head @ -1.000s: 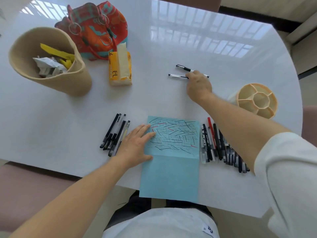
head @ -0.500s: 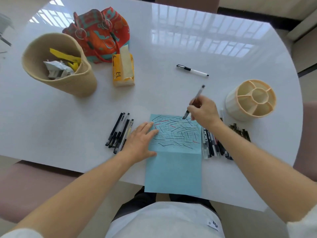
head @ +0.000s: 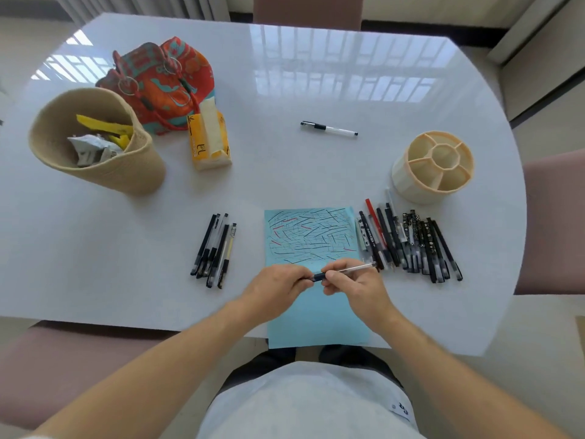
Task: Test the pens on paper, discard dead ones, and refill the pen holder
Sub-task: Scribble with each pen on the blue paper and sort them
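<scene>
Nearest to the person, both hands meet over the lower half of the blue paper (head: 316, 315). The right hand (head: 354, 288) pinches the clear barrel of a pen (head: 348, 270) between thumb and fingers, and the left hand (head: 275, 285) closes its fingertips on the dark cap end. The pen lies almost level, just above the sheet. It seems the cap is being pulled off so that the tip can be tried on the paper, though I cannot tell if it is already loose.

The upper half of the paper is full of short black strokes and some red ones, so many pens were tested there; the free lower part is where a new stroke can fit.

Left of the paper lies a small group of pens (head: 213, 250), side by side. Right of the paper is a bigger row of pens (head: 411, 245), close together, near the holder. Probably one group is for good pens and the other for pens that wait or failed, but which is which I cannot say.

Farther right stands the holder (head: 408, 172), with its compartments showing no pens, so refilling is not yet begun. One single pen (head: 329, 128) lies apart, beyond the paper. At far left the basket (head: 136, 172) with crumpled waste likely serves for the dead pens.
</scene>
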